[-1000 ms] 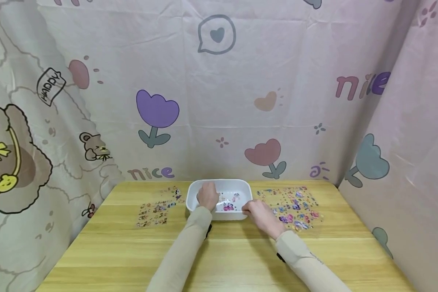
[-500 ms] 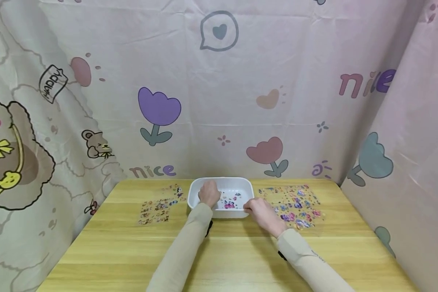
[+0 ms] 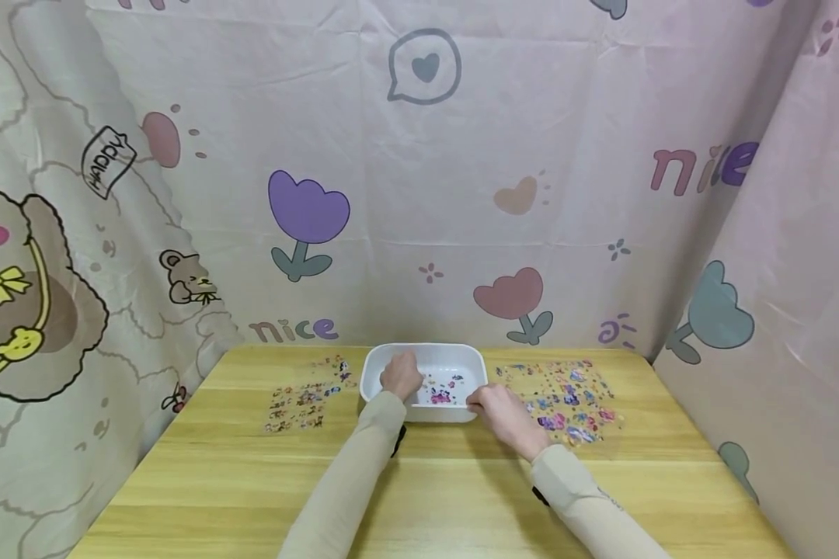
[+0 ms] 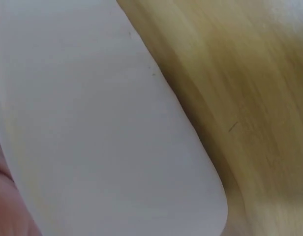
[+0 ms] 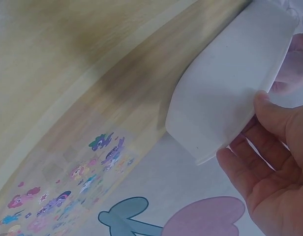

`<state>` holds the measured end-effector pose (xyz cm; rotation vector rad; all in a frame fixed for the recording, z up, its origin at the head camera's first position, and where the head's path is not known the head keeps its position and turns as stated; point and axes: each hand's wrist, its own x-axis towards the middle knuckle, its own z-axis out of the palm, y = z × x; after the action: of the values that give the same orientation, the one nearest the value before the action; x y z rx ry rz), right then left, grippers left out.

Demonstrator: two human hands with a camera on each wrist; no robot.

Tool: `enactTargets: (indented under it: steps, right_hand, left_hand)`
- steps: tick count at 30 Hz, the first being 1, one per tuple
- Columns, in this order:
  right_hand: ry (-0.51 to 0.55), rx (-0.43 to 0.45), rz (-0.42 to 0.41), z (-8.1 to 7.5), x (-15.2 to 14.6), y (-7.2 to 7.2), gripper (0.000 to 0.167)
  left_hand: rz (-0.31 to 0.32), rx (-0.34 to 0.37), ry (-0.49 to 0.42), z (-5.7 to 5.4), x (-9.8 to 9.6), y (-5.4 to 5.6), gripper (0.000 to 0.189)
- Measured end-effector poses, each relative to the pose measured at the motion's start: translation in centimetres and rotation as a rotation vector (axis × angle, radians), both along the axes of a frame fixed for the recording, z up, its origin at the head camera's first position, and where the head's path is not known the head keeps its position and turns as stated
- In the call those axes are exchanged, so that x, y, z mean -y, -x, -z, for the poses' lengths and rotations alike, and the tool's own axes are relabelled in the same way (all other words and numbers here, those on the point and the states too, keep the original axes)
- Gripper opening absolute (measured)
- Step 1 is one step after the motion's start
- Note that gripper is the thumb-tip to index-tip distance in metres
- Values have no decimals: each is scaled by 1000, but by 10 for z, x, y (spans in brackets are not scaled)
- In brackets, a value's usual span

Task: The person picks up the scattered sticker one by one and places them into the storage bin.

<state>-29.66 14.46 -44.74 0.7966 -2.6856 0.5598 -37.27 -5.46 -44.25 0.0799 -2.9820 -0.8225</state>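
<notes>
A white rectangular plastic basin (image 3: 433,414) stands at the back of the wooden table, with small colourful stickers (image 3: 440,396) showing inside it. My left hand (image 3: 402,375) reaches over the near rim into its left half, knuckles up and fingertips hidden; I cannot tell whether it pinches anything. Only the basin's outer wall (image 4: 107,128) and a bit of that hand (image 4: 11,206) appear in the left wrist view. At the near right corner my right hand (image 3: 506,411) grips the rim. Its thumb (image 5: 264,105) presses on the edge and its fingers curl there in the right wrist view.
Left of the basin lies a clear sticker sheet (image 3: 297,407) with small figures. Another, larger sticker sheet (image 3: 566,396) with colourful ponies lies to the right, close to my right hand. A printed curtain (image 3: 419,194) hangs right behind the table's far edge.
Both hands keep nearly the same place at the basin. The head view has shifted only slightly.
</notes>
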Motion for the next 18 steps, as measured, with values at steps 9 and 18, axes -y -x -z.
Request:
enactTargets:
  steps: [9, 18]
  right_hand:
    - [-15, 3, 33, -2, -1, 1, 6]
    - [-17, -12, 23, 0, 0, 0, 5]
  left_hand:
    - [58, 0, -20, -7, 7, -6, 22]
    - [126, 25, -91, -11, 14, -16, 12]
